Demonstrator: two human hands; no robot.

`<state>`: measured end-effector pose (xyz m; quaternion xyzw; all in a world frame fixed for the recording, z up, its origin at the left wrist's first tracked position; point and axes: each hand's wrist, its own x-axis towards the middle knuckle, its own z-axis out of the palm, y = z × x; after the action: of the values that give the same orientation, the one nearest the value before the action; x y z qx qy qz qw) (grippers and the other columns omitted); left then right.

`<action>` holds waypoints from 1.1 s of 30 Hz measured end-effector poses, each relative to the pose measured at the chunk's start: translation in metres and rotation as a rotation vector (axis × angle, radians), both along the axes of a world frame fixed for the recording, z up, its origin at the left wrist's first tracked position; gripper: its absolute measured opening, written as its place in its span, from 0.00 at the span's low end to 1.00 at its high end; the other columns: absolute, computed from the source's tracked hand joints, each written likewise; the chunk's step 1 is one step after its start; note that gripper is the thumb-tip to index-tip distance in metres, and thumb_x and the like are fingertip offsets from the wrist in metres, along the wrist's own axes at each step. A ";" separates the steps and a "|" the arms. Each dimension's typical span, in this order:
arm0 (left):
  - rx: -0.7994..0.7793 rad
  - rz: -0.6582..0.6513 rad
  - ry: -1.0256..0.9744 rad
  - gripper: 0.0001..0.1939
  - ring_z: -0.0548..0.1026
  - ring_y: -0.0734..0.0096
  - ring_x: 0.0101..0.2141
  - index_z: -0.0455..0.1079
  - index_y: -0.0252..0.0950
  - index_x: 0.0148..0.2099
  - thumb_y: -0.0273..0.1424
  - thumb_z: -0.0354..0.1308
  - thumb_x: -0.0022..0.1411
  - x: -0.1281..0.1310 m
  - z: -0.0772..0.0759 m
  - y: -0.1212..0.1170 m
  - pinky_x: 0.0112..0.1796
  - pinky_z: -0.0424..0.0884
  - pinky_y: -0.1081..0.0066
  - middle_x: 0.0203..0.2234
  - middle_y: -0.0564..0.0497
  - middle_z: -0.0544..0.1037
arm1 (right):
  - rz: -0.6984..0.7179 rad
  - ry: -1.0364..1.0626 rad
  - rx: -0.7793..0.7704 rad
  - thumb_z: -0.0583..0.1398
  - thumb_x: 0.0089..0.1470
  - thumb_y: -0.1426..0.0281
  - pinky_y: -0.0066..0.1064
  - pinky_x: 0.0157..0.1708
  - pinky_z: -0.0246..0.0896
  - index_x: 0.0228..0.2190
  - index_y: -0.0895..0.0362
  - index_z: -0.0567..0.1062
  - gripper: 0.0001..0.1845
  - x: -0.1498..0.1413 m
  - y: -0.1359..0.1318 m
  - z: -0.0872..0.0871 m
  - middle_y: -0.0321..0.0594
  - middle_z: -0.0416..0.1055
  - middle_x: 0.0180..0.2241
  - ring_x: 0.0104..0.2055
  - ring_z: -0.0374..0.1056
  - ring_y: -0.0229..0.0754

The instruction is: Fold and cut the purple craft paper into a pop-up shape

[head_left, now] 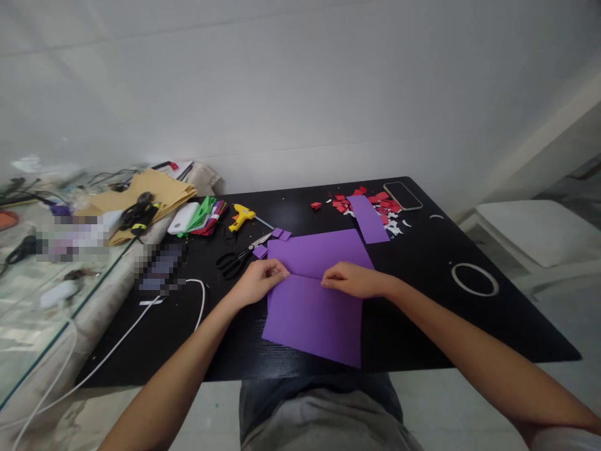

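A large sheet of purple paper [312,319] lies before me on the black table, with a fold or edge running across it between my hands. Behind that line more purple paper [323,250] spreads flat; whether it is the same sheet I cannot tell. My left hand [260,280] pinches the paper at the left end of the line, thumb and fingers together. Farther right, my right hand [350,280] is closed on the same line. Small purple squares [282,233] and black-handled scissors [237,260] lie beyond my left hand.
A purple strip [369,219] rests over red paper scraps [387,200] near a phone [402,195]. A yellow glue gun [241,217] lies at the back, beside coloured paper bundles [211,216]. A white ring [475,279] is at right; a white cable [201,300] crosses the left.
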<state>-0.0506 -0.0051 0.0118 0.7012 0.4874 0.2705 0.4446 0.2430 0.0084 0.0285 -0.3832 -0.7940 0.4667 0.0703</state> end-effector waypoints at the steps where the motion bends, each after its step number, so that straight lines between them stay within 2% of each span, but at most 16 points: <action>1: 0.005 0.019 0.014 0.19 0.71 0.70 0.26 0.79 0.34 0.35 0.46 0.64 0.63 -0.006 -0.001 0.000 0.31 0.66 0.72 0.26 0.50 0.79 | -0.005 -0.011 0.007 0.58 0.62 0.61 0.31 0.31 0.56 0.25 0.57 0.75 0.17 0.005 0.001 0.001 0.35 0.71 0.25 0.28 0.64 0.39; 4: 0.025 0.056 0.069 0.20 0.72 0.69 0.25 0.78 0.34 0.34 0.47 0.62 0.63 -0.020 -0.003 0.000 0.30 0.67 0.71 0.25 0.49 0.79 | -0.043 -0.065 0.018 0.57 0.63 0.63 0.31 0.28 0.64 0.25 0.56 0.77 0.18 0.022 0.005 0.003 0.37 0.75 0.24 0.24 0.69 0.40; 6: 0.057 0.074 0.118 0.18 0.73 0.68 0.25 0.78 0.34 0.34 0.45 0.61 0.64 -0.023 -0.004 -0.003 0.30 0.68 0.71 0.25 0.49 0.80 | -0.102 -0.108 0.082 0.58 0.63 0.65 0.33 0.30 0.68 0.26 0.55 0.79 0.15 0.032 0.005 0.004 0.39 0.78 0.24 0.25 0.72 0.42; 9: 0.155 0.108 0.205 0.14 0.77 0.63 0.29 0.78 0.36 0.36 0.41 0.60 0.66 -0.017 -0.004 -0.010 0.35 0.72 0.66 0.30 0.48 0.82 | -0.295 -0.190 0.308 0.60 0.63 0.66 0.44 0.42 0.72 0.33 0.56 0.80 0.11 0.031 -0.005 0.001 0.50 0.81 0.32 0.38 0.77 0.53; 11: 0.257 0.145 0.264 0.12 0.79 0.53 0.40 0.78 0.35 0.44 0.38 0.60 0.67 -0.004 -0.005 -0.018 0.46 0.74 0.55 0.40 0.42 0.83 | -0.381 -0.220 0.451 0.56 0.65 0.71 0.55 0.53 0.68 0.41 0.58 0.80 0.13 0.018 -0.019 -0.004 0.59 0.80 0.43 0.51 0.75 0.61; 13: 0.353 0.148 0.306 0.16 0.75 0.42 0.55 0.76 0.34 0.53 0.35 0.60 0.67 0.012 -0.008 -0.030 0.58 0.67 0.44 0.53 0.35 0.79 | -0.364 -0.225 0.532 0.56 0.64 0.72 0.61 0.59 0.65 0.46 0.61 0.80 0.14 -0.003 -0.038 -0.011 0.63 0.78 0.51 0.58 0.72 0.66; 15: 0.403 0.077 0.325 0.19 0.73 0.42 0.60 0.75 0.35 0.57 0.32 0.60 0.66 0.029 -0.014 -0.044 0.63 0.64 0.42 0.59 0.36 0.77 | -0.302 -0.206 0.577 0.57 0.62 0.75 0.59 0.63 0.64 0.51 0.62 0.79 0.18 -0.026 -0.056 -0.021 0.62 0.75 0.58 0.62 0.71 0.64; 17: 0.495 -0.051 0.381 0.22 0.73 0.44 0.62 0.72 0.35 0.63 0.29 0.57 0.68 0.043 -0.022 -0.056 0.64 0.66 0.44 0.62 0.36 0.75 | -0.228 -0.180 0.604 0.56 0.62 0.77 0.55 0.66 0.65 0.56 0.62 0.77 0.22 -0.043 -0.070 -0.031 0.59 0.74 0.61 0.65 0.70 0.60; 20: 0.608 -0.132 0.489 0.25 0.71 0.46 0.65 0.65 0.31 0.69 0.28 0.52 0.72 0.052 -0.033 -0.067 0.64 0.68 0.46 0.65 0.33 0.72 | -0.181 -0.163 0.645 0.54 0.61 0.79 0.55 0.68 0.63 0.60 0.68 0.73 0.27 -0.054 -0.078 -0.043 0.63 0.70 0.64 0.69 0.65 0.60; 23: 0.621 -0.154 0.532 0.26 0.70 0.45 0.67 0.62 0.29 0.70 0.29 0.52 0.72 0.051 -0.038 -0.067 0.65 0.68 0.46 0.66 0.33 0.71 | -0.167 -0.177 0.700 0.52 0.62 0.78 0.57 0.66 0.66 0.60 0.71 0.72 0.27 -0.052 -0.078 -0.050 0.66 0.71 0.63 0.68 0.66 0.62; 29: 0.574 -0.131 0.517 0.26 0.69 0.44 0.66 0.63 0.30 0.69 0.29 0.53 0.71 0.051 -0.035 -0.066 0.65 0.68 0.44 0.65 0.32 0.71 | -0.206 -0.165 0.754 0.53 0.63 0.77 0.56 0.64 0.69 0.60 0.64 0.74 0.26 -0.048 -0.077 -0.055 0.61 0.73 0.62 0.67 0.69 0.59; 33: 0.567 -0.119 0.528 0.26 0.70 0.44 0.65 0.64 0.31 0.68 0.30 0.54 0.70 0.054 -0.033 -0.067 0.64 0.68 0.45 0.65 0.33 0.71 | -0.237 -0.170 0.764 0.53 0.61 0.77 0.55 0.64 0.69 0.60 0.64 0.73 0.26 -0.049 -0.078 -0.058 0.60 0.74 0.61 0.66 0.71 0.59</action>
<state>0.0034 -0.0716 -0.0216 0.8686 0.4494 0.1788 0.1074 0.1936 -0.0695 -0.0291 -0.4556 -0.8635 0.0936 0.1951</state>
